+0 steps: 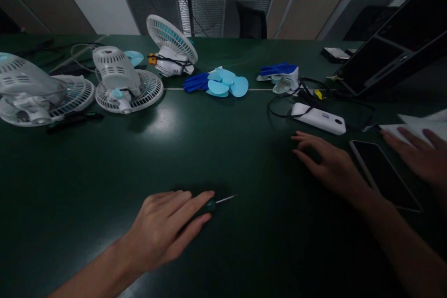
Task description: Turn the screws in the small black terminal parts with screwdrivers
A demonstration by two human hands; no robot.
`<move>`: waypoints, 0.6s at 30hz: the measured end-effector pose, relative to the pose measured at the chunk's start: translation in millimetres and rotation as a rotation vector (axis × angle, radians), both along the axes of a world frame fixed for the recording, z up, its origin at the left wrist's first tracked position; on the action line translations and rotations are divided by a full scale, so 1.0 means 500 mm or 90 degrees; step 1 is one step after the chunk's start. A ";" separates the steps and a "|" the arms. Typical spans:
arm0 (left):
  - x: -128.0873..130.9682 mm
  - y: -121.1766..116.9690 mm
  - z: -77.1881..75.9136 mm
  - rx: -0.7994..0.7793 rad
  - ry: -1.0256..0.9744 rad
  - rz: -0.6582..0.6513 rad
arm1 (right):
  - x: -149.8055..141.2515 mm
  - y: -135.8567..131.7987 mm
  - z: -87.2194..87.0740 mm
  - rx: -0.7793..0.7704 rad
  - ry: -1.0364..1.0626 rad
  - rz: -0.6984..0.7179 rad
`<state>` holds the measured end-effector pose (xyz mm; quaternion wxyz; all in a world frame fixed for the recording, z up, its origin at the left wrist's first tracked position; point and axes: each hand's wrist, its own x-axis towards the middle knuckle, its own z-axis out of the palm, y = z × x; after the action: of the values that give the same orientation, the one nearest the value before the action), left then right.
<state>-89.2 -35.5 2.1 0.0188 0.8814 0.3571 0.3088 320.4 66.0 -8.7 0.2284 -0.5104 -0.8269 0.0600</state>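
Observation:
A screwdriver (pixel 209 206) with a dark green handle and a thin metal shaft lies under my left hand (pixel 167 223). The fingers are wrapped over its handle, and the tip points right, close to the tabletop. My right hand (pixel 326 163) rests on the table with thumb and fingers apart, holding nothing that I can see. Just beyond it is a white power strip (pixel 319 118) with black cords. A phone (pixel 384 174) with a dark screen lies beside my right wrist.
White fan parts (pixel 129 79) stand at the back left. Light-blue fan blades (pixel 226 82) lie beside blue-and-white gloves (pixel 279 74). Another person's hand (pixel 419 153) rests on white papers (pixel 426 125) at the right. A dark cabinet (pixel 394 46) stands behind.

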 end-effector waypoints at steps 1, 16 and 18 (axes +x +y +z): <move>0.000 0.000 -0.001 -0.001 0.002 -0.002 | 0.021 0.010 -0.003 0.006 -0.008 -0.047; 0.000 -0.004 0.003 0.003 -0.010 -0.002 | 0.061 0.024 -0.012 0.175 0.035 -0.258; 0.000 -0.004 0.004 0.002 -0.008 -0.002 | 0.061 0.022 -0.009 0.166 0.057 -0.256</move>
<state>-89.3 -37.6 3.9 0.0204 0.8800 0.3550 0.3150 351.0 77.3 -13.3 0.3365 -0.6275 -0.6985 -0.0714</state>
